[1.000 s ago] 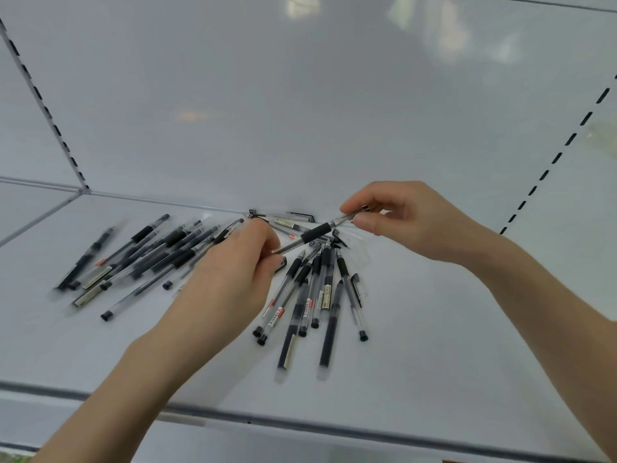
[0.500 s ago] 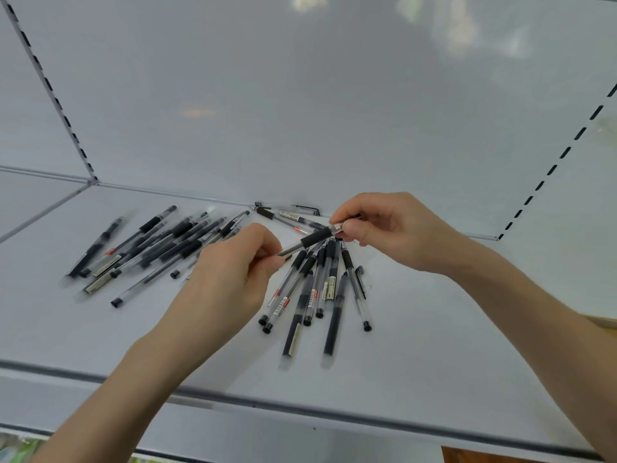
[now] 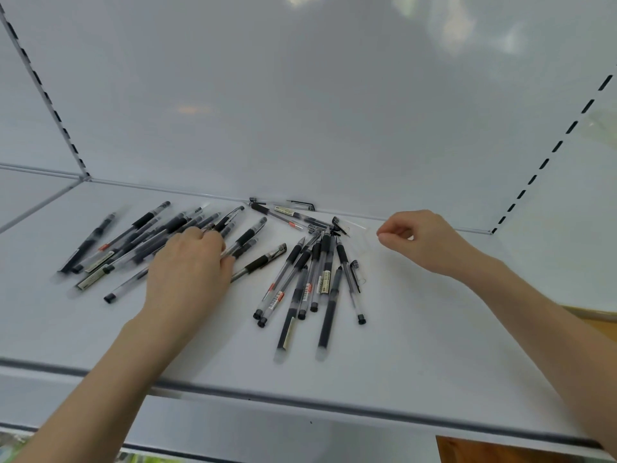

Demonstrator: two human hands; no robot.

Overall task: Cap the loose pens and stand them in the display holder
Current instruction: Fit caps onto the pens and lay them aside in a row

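Note:
Black gel pens lie on a white shelf (image 3: 434,345). A left pile (image 3: 133,242) holds several pens. My left hand (image 3: 190,262) lies palm down on its right edge, and its thumb and fingers curl over the rear end of a capped pen (image 3: 263,260) that points up to the right. A second bunch of several pens (image 3: 310,279) fans out in the middle, tips toward the back. My right hand (image 3: 420,240) hovers to the right of that bunch, fingers curled, thumb and forefinger tips together, with nothing visible in them. Faint clear caps (image 3: 354,225) lie just left of it.
Two pens (image 3: 287,213) and a loose black-clipped cap (image 3: 302,205) lie along the back wall. Slotted uprights stand at the left (image 3: 50,101) and right (image 3: 551,152). The shelf's front lip (image 3: 334,404) runs across below my arms. A wooden surface (image 3: 597,324) shows at far right.
Both hands held one pen between them above the middle bunch. My left hand has carried it left and down to the left pile; my right hand has let go and drawn off to the right.

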